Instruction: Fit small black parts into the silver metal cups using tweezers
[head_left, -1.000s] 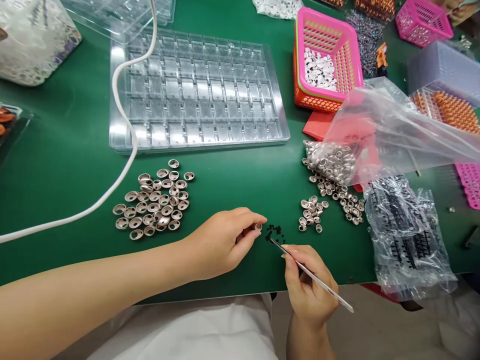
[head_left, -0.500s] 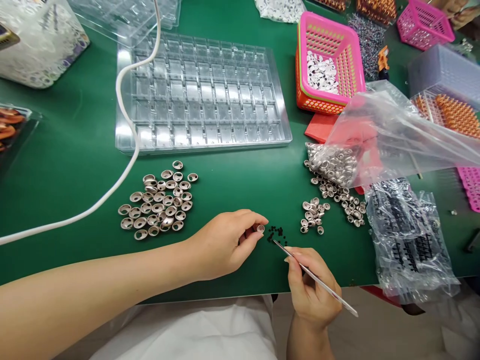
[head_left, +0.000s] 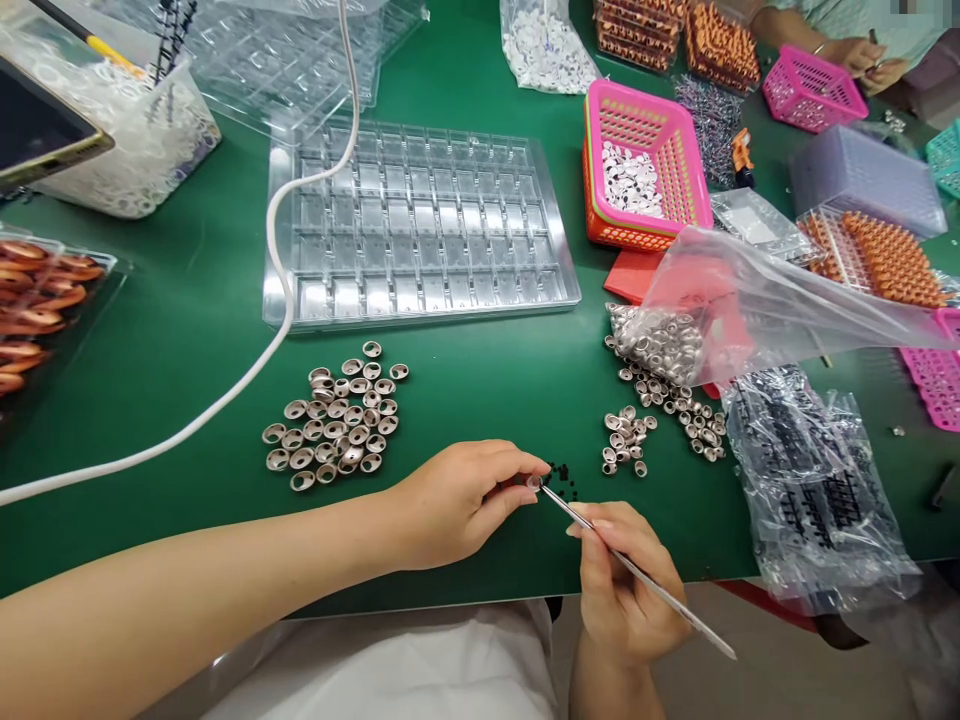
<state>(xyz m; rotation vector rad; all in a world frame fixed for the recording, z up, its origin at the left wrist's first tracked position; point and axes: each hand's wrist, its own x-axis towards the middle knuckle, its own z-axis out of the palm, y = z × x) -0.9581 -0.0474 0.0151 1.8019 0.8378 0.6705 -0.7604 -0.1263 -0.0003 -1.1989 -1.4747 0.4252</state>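
Note:
My left hand (head_left: 480, 500) pinches a small silver metal cup (head_left: 534, 482) between thumb and fingertips, just above the green table. In my right hand (head_left: 634, 585) is a slim pair of metal tweezers (head_left: 637, 572), gripped like a pen. Their tip meets the opening of the cup; whether a piece sits in the tip is too small to tell. Tiny black pieces (head_left: 564, 478) lie scattered right behind the cup. Many like silver cups (head_left: 337, 415) are spread to the left, and a smaller cluster (head_left: 627, 435) lies to the right.
A clear compartment tray (head_left: 420, 230) lies ahead, a white cable (head_left: 277, 230) crossing its left side. Stacked baskets (head_left: 697, 150), a bag of silver parts (head_left: 656, 340) and bags of black parts (head_left: 810, 470) stand right. A co-worker's hands (head_left: 862, 60) are at the far right.
The tweezers' tip has moved from the black pieces up to the cup in my left hand. The view has shifted, showing more of the table's far side.

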